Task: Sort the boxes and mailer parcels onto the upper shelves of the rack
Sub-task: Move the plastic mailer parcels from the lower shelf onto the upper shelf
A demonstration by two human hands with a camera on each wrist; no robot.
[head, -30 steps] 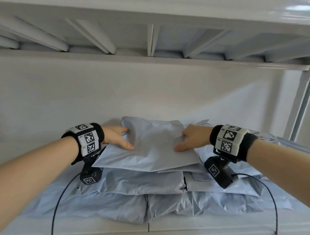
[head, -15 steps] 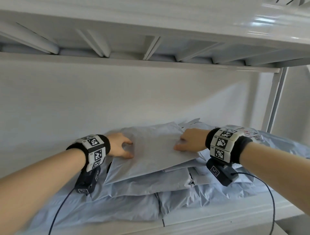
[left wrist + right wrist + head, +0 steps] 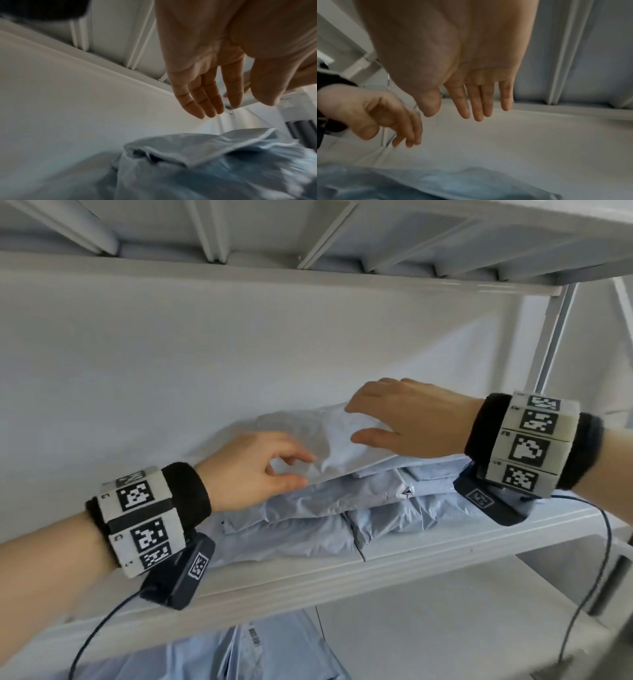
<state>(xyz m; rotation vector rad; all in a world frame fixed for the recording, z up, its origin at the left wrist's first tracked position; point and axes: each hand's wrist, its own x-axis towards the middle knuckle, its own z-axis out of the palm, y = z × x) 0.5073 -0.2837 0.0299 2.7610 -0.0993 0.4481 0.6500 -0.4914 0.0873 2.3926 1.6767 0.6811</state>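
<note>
A pile of pale blue-grey mailer parcels [image 3: 308,508] lies on the white rack shelf [image 3: 445,546]. The top mailer [image 3: 329,440] is flat and creased, tilted up toward the right. My left hand [image 3: 291,470] hovers at its near left edge with loosely bent fingers and holds nothing; in the left wrist view the left hand [image 3: 240,106] is spread above the mailer's corner [image 3: 205,148]. My right hand [image 3: 356,421] reaches flat over the mailer's far right corner. In the right wrist view its straight fingers [image 3: 476,112] stay clear above the mailer [image 3: 436,182].
The underside of the shelf above [image 3: 308,234] is close overhead, with ribs. A white back wall [image 3: 171,354] closes the bay. A rack post [image 3: 555,337] stands at the right. More blue mailers [image 3: 274,645] lie on the shelf below. Wrist-camera cables hang down past the shelf's front edge.
Both hands have come off the top mailer, which they were pressing and sliding to the right. The right hand now sits higher over its far corner. The view has drawn back and down.
</note>
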